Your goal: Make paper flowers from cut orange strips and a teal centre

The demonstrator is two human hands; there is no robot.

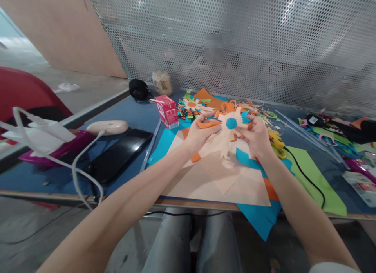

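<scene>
A paper flower [231,123] with a round blue centre, cream strips and orange looped petals is held up over the desk between both hands. My left hand [197,135] pinches its left side, by an orange part. On the right edge, beside a blue petal, my right hand [257,136] is closed with thumb and fingers. Beneath the flower lie cream paper sheets [188,185], with orange and blue paper [260,222] sticking out under them. Another paper flower [192,104] with an orange centre rests behind my left hand among coloured strips.
A pink drink carton [167,111] stands left of the papers. Further left are a black phone [122,153], a white device [108,127] and white cables. Yellow scissors-like handles [277,141] and green paper [320,175] lie right. A perforated metal panel [188,38] closes off the back.
</scene>
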